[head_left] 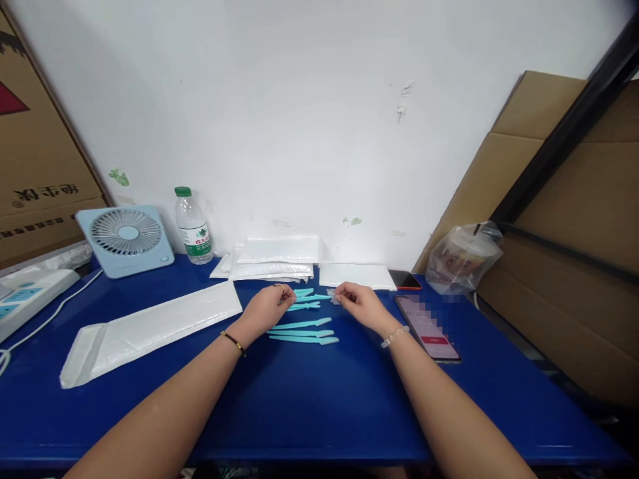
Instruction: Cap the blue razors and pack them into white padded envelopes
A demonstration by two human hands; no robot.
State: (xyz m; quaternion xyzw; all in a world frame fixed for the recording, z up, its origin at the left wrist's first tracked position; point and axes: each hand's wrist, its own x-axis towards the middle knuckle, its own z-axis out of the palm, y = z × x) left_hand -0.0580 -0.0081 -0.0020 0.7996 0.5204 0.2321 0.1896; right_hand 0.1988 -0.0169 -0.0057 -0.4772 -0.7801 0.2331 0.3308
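My left hand [267, 309] is closed, its fingertips pinching a turquoise eyebrow razor [317, 297] that points to the right. Facing it, my right hand [360, 305] is closed on a small translucent piece, which looks like a blade cap [331, 293], at the razor's far end. Whether cap and razor touch is too small to tell. More turquoise razors lie close around my left fingertips. Nearer to me, several loose razors [304, 339] rest side by side on the blue table [309, 406], their pale ends to the right.
White padded mailers [279, 251] are stacked by the wall, with a long one [160, 326] at left. A fan [127, 239], water bottle [194, 229] and power strip [30, 299] stand left. At right are a lit phone [424, 326], a dark phone [405, 280] and a bagged cup [464, 256].
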